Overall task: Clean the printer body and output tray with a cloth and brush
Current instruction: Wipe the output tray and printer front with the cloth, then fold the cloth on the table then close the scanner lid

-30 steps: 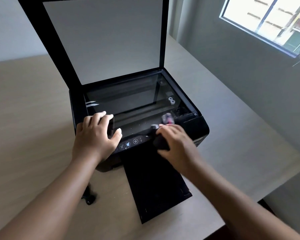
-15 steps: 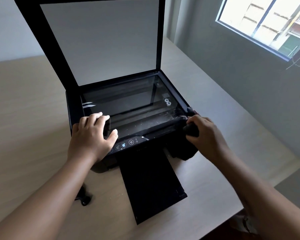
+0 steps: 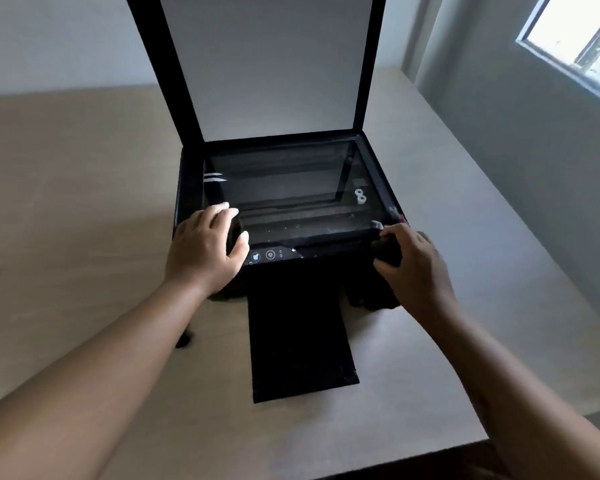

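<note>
The output tray (image 3: 300,344) runs lengthwise from the printer (image 3: 378,181) toward the viewer.

Black printer (image 3: 284,216) sits square between both hands, scanner lid (image 3: 264,64) standing upright, glass bed exposed. The output tray (image 3: 300,337) juts flat toward the wrists, between the forearms. A dark cloth (image 3: 387,254) is bunched under the right hand at the printer's front right corner.
</note>
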Tool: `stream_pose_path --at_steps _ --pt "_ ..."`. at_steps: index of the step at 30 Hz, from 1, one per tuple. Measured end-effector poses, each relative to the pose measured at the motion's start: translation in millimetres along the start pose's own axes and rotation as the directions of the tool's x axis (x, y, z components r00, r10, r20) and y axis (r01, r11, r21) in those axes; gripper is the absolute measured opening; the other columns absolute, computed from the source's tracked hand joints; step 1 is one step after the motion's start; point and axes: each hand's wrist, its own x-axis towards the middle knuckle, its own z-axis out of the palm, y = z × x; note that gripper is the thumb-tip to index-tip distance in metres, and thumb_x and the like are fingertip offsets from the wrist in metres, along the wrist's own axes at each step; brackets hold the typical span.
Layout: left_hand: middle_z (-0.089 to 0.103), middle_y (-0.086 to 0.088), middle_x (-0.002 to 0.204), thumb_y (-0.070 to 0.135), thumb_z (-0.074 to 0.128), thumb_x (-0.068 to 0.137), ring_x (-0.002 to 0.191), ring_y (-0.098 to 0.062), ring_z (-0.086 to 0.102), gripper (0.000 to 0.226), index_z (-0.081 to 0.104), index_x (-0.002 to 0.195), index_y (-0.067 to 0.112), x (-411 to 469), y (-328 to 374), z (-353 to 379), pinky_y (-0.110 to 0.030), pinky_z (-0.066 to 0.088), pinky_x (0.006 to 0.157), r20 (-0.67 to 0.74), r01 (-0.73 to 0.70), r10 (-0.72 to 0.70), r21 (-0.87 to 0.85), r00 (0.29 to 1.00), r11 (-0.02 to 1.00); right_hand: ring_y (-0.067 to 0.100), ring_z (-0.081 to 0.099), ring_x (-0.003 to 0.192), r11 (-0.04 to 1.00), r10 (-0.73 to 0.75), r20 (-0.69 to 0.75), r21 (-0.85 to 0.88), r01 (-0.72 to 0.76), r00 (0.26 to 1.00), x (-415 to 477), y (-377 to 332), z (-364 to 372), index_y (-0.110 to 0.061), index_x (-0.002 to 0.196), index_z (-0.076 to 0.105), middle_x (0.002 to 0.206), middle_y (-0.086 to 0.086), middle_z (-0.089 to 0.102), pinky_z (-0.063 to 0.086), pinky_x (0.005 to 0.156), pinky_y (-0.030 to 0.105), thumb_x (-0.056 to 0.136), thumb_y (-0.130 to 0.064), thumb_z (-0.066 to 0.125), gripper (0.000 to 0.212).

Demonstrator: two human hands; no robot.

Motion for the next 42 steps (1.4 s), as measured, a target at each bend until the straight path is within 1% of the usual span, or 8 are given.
stream_pose_path --at_steps 13,17,20,23,30,34,38,42 --pt "0.047 -0.002 0.140 0.045 0.048 0.092 0.128 -0.025 0.042 0.056 0.048 0.137 0.013 -122 26 -3 -0.043 0.027 0.109 -0.109 0.088 -0.098 -0.091 0.989 0.992 -0.002 0.058 0.063 0.802 -0.044 0.346 0.572 -0.173 0.937 -24 -87 -1 -0.020 0.100 0.047 0.075 -0.007 0.059 0.043 0.052 0.011 0.086 -0.029 0.069 0.027" --pt "0.057 0.022 0.114 0.057 0.061 0.083 0.107 -0.008 0.055 0.054 0.050 0.131 0.036 -156 37 -27 -0.036 0.046 0.093 0.060 0.318 -0.369 -0.644 0.928 0.696 0.003 0.064 0.070 0.784 -0.102 0.582 0.546 -0.295 0.807 -29 -129 27 -0.023 0.092 0.056 0.081 -0.003 0.068 0.054 0.064 0.023 0.079 -0.049 0.072 0.033" --pt "0.065 0.019 0.111 0.043 0.081 0.073 0.105 0.000 0.060 0.055 0.053 0.119 0.049 -171 30 -38 -0.023 0.050 0.087 0.278 0.505 -0.457 -0.697 0.845 0.509 0.025 0.071 0.089 0.536 -0.083 0.804 0.534 -0.654 0.589 -38 -162 53 -0.015 0.103 0.062 0.100 0.011 0.071 0.058 0.081 0.046 0.067 -0.054 0.079 0.055" --pt "0.072 0.007 0.089 0.022 0.078 0.080 0.079 -0.006 0.068 0.024 0.065 0.099 0.030 -190 6 -43 -0.026 0.054 0.070 0.245 0.598 -0.630 -0.671 0.737 0.439 0.025 0.071 0.094 0.399 -0.189 0.903 0.430 -0.810 0.386 -37 -185 76 -0.006 0.118 0.056 0.110 0.018 0.067 0.059 0.079 0.035 0.082 -0.017 0.074 0.042" --pt "0.072 -0.005 0.089 0.032 0.062 0.094 0.086 -0.019 0.067 0.015 0.070 0.091 0.020 -244 -62 -73 -0.043 0.051 0.080 0.239 0.686 -0.765 -0.646 0.598 0.335 0.017 0.067 0.071 0.911 -0.266 0.856 0.374 -0.174 0.444 -29 -236 136 -0.018 0.089 0.070 0.084 0.004 0.072 0.058 0.063 0.031 0.087 -0.035 0.069 0.017" --pt "0.068 0.003 0.093 0.023 0.054 0.097 0.095 -0.014 0.065 0.016 0.067 0.089 0.026 -260 -101 -100 -0.038 0.053 0.085 0.167 0.612 -0.858 -0.765 0.486 0.198 0.012 0.061 0.073 0.919 -0.381 0.797 0.384 0.092 0.469 -36 -291 164 -0.022 0.082 0.067 0.079 -0.003 0.067 0.042 0.056 0.023 0.086 -0.046 0.065 0.024" --pt "0.065 0.004 0.078 0.014 0.050 0.096 0.084 -0.016 0.068 0.027 0.060 0.072 0.022 -265 -149 -132 -0.040 0.055 0.085 0.095 0.506 -0.934 -0.857 0.345 0.100 0.011 0.054 0.065 0.876 -0.467 0.840 0.395 0.278 0.278 -20 -322 184 -0.020 0.078 0.059 0.069 -0.007 0.058 0.037 0.054 0.026 0.071 -0.045 0.080 0.033" --pt "0.060 -0.011 0.074 0.014 0.048 0.087 0.072 -0.020 0.064 0.016 0.049 0.084 -0.002 -269 -190 -160 -0.036 0.053 0.073 -0.059 0.562 -0.925 -0.779 0.375 0.278 0.025 0.060 0.083 0.733 -0.444 0.848 0.159 0.661 0.289 0 -334 215 -0.026 0.063 0.048 0.075 -0.003 0.054 0.045 0.065 0.032 0.081 -0.031 0.071 0.029"
